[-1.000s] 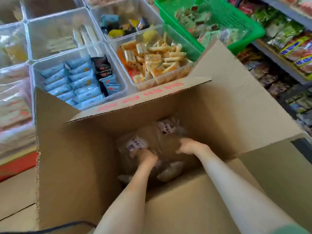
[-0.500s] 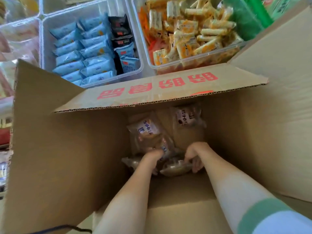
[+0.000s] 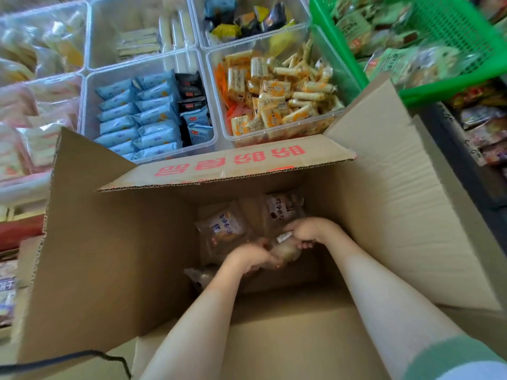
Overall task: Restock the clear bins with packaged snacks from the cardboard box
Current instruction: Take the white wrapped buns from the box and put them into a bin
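Picking stage, by the look of it: reaching deep into the cardboard box [image 3: 109,256], right down to the bottom, among the last few clear-wrapped snack packets [image 3: 225,229]. With the left hand [image 3: 247,259], gripping the near end of 1 pale packet [image 3: 286,252], fingers curled round it. With the right hand [image 3: 312,231], pinching the far end of that same packet, fingers bent under and thumb over it beside a small white label [image 3: 284,237]. Neither hand spread flat. Just beyond the hands, 2 more labelled packets propped against the far wall of the box; beneath the left forearm, 1 more, half hidden. Behind the box's printed flap [image 3: 233,163], the clear bins [image 3: 85,105] in rows, with blue packets in 1 and yellow-and-orange ones in the bin to its right, both fairly full. Off to the right, a green basket [image 3: 452,86] of green packs. Next, most likely: lifting the packet straight up, clearing the flap leaning in over the opening, then carrying it across to a bin. Cannot tell which bin takes these brownish snacks, with no matching stock clearly in sight. Worth a firm hold on that soft, slippery-looking wrapper.
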